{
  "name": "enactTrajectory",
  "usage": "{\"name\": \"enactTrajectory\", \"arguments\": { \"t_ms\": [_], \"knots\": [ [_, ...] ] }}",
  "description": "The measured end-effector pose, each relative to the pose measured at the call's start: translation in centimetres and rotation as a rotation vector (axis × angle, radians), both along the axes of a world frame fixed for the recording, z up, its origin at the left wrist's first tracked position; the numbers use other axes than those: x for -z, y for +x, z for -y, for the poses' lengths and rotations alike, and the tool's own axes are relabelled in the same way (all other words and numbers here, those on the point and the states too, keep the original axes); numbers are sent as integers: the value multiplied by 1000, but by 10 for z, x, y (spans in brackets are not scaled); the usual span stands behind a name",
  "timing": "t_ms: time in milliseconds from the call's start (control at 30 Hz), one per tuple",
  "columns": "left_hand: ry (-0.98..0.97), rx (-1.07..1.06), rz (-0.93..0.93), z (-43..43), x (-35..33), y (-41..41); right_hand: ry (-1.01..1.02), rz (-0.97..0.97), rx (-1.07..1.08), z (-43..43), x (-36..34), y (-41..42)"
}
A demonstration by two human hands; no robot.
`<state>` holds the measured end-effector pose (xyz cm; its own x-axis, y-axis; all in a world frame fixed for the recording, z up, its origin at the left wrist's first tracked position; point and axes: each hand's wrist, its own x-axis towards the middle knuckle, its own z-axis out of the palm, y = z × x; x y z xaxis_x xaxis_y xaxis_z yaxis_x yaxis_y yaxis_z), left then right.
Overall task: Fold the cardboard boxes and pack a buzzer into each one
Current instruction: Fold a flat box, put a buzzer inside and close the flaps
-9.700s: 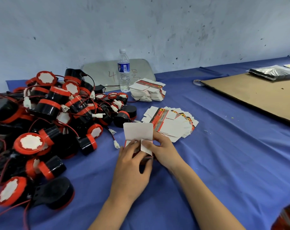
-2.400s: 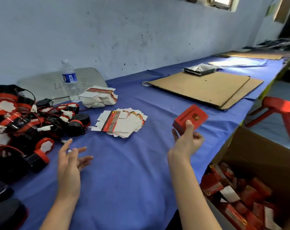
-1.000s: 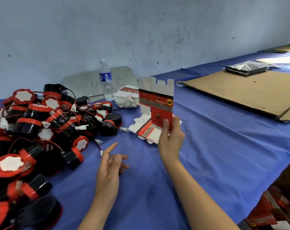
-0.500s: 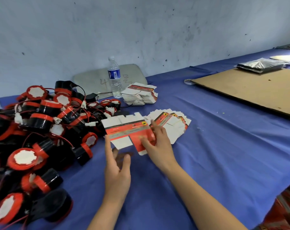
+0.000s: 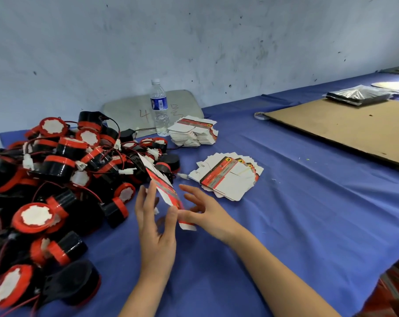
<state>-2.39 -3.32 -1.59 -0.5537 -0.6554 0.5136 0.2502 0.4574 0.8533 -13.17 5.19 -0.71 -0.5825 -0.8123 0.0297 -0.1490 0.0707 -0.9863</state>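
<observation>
Box blank (image 5: 163, 191) stood edge-up beside the buzzer pile (image 5: 56, 179); your left hand (image 5: 156, 227) pinched it, thumb to straight fingers, your right hand (image 5: 205, 213) spread open alongside. Long axis slanted toward the pile.

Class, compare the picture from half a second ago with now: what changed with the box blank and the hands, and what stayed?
The blank has swung from face-up to steeply on edge. The left hand has come up and seems to pinch it; the right hand, which held it, has spread open beside it. Buzzers, stacks and bottle stayed put.
</observation>
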Motion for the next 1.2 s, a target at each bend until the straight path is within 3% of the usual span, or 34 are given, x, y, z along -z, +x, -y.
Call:
{"name": "enactTrajectory", "arguments": {
  "t_ms": [133,267,433,700,933,1200],
  "knots": [
    [-74,38,99,3,6,-5,-139,279,-95,6,-3,6],
    [78,84,109,2,8,-9,-363,603,-244,2,-4,2],
    [141,42,154,5,11,-8,-355,696,-250,-3,1,-4],
    [185,36,83,6,11,-6,-330,604,-305,3,-3,7],
    [-9,80,122,-5,5,-2,-401,756,-389,-7,-2,5],
    [-48,87,82,-6,-4,3,-493,858,-467,-11,-10,4]
  ]
}}
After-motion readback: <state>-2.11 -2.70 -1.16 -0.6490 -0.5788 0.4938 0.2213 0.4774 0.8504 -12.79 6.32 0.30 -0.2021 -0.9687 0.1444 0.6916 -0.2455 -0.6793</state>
